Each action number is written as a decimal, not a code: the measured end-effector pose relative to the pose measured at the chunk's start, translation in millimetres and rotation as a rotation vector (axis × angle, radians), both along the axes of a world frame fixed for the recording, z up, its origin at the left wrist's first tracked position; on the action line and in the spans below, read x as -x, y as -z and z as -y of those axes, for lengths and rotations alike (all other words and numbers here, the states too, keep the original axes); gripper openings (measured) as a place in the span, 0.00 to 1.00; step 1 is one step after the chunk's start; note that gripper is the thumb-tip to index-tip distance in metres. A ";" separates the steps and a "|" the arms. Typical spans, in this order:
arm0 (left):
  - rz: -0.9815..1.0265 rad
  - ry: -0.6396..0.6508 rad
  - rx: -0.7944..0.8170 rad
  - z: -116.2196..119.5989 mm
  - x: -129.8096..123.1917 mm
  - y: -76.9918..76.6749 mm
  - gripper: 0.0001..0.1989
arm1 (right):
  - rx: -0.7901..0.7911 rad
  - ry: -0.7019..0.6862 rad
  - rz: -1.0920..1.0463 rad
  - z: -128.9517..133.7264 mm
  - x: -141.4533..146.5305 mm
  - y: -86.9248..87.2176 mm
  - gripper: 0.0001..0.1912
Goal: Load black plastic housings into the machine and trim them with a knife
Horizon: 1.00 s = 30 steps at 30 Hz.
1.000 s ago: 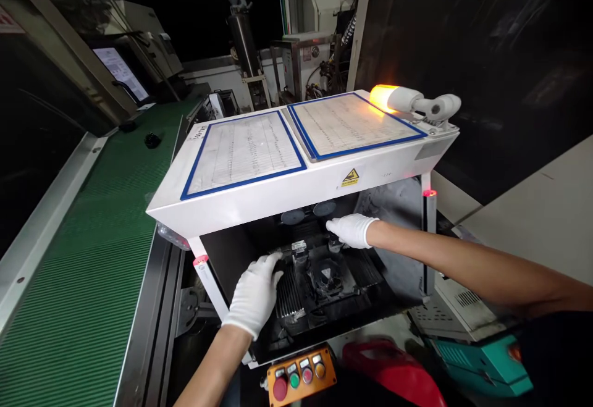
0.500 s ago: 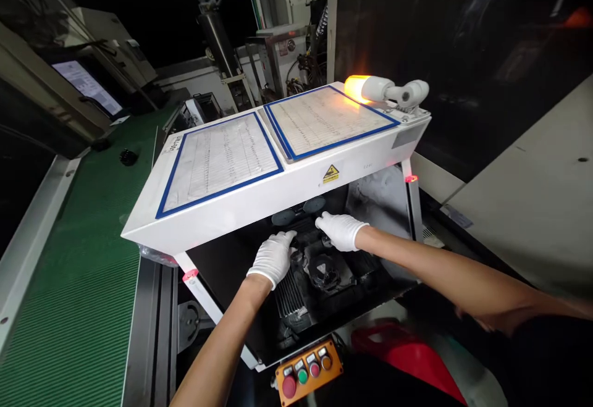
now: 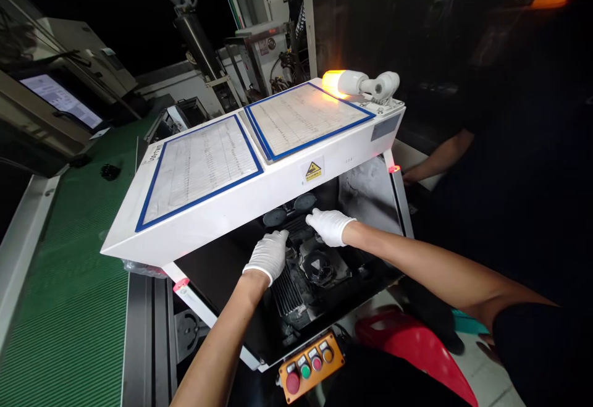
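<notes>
White gloves cover both of my hands, which reach into the open front of a white-framed machine (image 3: 222,209). My left hand (image 3: 267,254) is closed at the upper left of a dark ribbed part (image 3: 286,296); whatever it grips is too small to name. Just right of it, my right hand (image 3: 330,226) has its fingers curled together above a round black part (image 3: 317,266), and what they hold is hidden. Two round grey discs, a left one (image 3: 275,217) and a right one (image 3: 305,201), sit behind the hands under the machine's top.
An orange button box (image 3: 311,367) hangs at the machine's lower front edge. A green ribbed conveyor (image 3: 78,296) runs along the left. On the machine's top right corner is a lit lamp (image 3: 336,82). A person's arm (image 3: 440,157) reaches in from the right, above a red seat (image 3: 412,345).
The view has shifted, so the machine stands further left. A person in dark clothing has come into view at the right. My hands keep nearly the same place over the dark parts.
</notes>
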<state>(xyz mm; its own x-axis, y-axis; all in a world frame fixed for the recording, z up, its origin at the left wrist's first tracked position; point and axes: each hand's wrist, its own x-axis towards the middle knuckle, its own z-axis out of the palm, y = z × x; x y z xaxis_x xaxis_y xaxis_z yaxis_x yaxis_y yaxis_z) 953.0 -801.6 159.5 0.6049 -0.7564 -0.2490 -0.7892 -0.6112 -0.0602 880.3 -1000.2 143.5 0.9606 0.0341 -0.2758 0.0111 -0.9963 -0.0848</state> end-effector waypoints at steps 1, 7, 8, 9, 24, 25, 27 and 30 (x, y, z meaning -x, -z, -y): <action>0.004 -0.002 -0.007 0.2 0.6 0.6 0.17 | 0.011 -0.004 0.014 -0.2 -0.2 0.8 0.27; 0.047 -0.007 -0.029 6.0 3.7 11.5 0.15 | 0.028 -0.013 0.054 -0.1 -0.8 4.9 0.25; 0.056 -0.012 -0.025 7.0 4.6 14.1 0.15 | 0.027 -0.012 0.064 0.1 -0.3 5.8 0.24; 0.066 -0.020 -0.018 7.9 5.7 16.5 0.15 | 0.026 -0.009 0.077 0.3 0.4 6.8 0.23; 0.104 -0.162 0.113 14.7 18.2 25.7 0.14 | -0.008 -0.021 0.167 3.9 -0.3 11.7 0.22; 0.102 -0.164 0.107 16.5 17.3 24.5 0.15 | -0.013 -0.010 0.178 2.5 0.4 12.8 0.21; 0.117 -0.178 0.095 21.4 17.3 23.2 0.18 | -0.010 0.038 0.218 -2.0 2.5 15.2 0.17; 0.185 -0.226 0.113 28.6 20.3 26.7 0.25 | 0.010 0.137 0.279 -10.4 5.1 18.9 0.19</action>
